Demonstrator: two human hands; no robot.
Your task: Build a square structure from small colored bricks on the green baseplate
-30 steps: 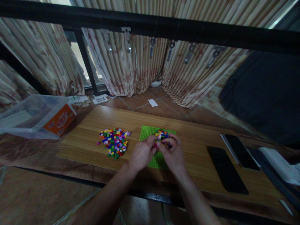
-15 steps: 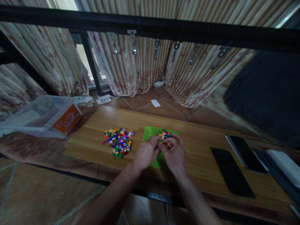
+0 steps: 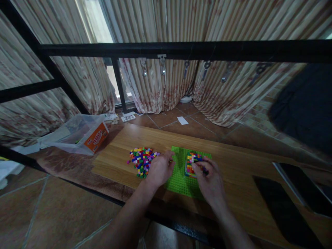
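Observation:
A green studded baseplate (image 3: 178,180) lies on the wooden board. On it stands a low block of multicoloured toy bricks (image 3: 190,160), its right part covered by my fingers. My right hand (image 3: 211,178) curls over that side, thumb and fingers closed around bricks; whether these are loose or part of the block is unclear. Between the baseplate and a loose pile of small toy bricks (image 3: 142,160) hovers my left hand (image 3: 160,168). Its fingers are pinched together near the plate's left edge, and what they hold, if anything, is too small to make out.
The wooden board (image 3: 111,155) carries two dark flat slabs, a nearer one (image 3: 282,211) and a farther one (image 3: 303,183), at right. A clear plastic bin (image 3: 75,147) with an orange label stands at left. A black metal bar (image 3: 181,52) crosses before the curtains.
My left hand has come off the brick block and moved left toward the pile. My right hand stays at the block. The camera view has shifted, so everything sits farther right and lower.

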